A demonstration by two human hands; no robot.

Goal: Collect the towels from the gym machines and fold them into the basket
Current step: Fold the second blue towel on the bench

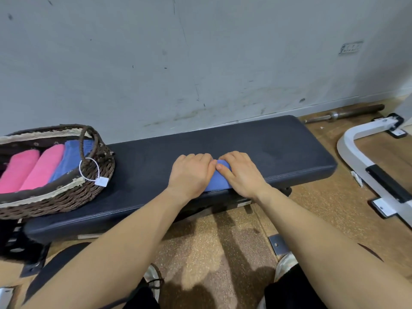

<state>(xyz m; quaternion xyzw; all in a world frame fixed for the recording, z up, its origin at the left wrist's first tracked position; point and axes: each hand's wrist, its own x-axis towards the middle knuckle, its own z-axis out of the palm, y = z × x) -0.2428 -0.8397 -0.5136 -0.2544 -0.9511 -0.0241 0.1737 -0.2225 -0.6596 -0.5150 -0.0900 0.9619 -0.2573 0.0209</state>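
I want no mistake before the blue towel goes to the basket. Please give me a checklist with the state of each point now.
1. Both hands on towel: left hand and right hand press the blue towel. Ok.
2. Towel lies on the bench: ok.
3. Fold neat and finished: cannot tell, hands cover it.
4. Basket stands on the bench: ok.
5. Free room in basket beside the folded towels: cannot tell.

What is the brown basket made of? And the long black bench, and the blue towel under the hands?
The round brown basket looks like woven wicker or rope: twisted strands show along its wall, with a cloth lining inside. The long black padded bench looks like matte vinyl or faux leather, with a stitched seam along its edge. The folded blue towel looks like soft cloth, probably cotton or microfibre; its weave is too small to tell.
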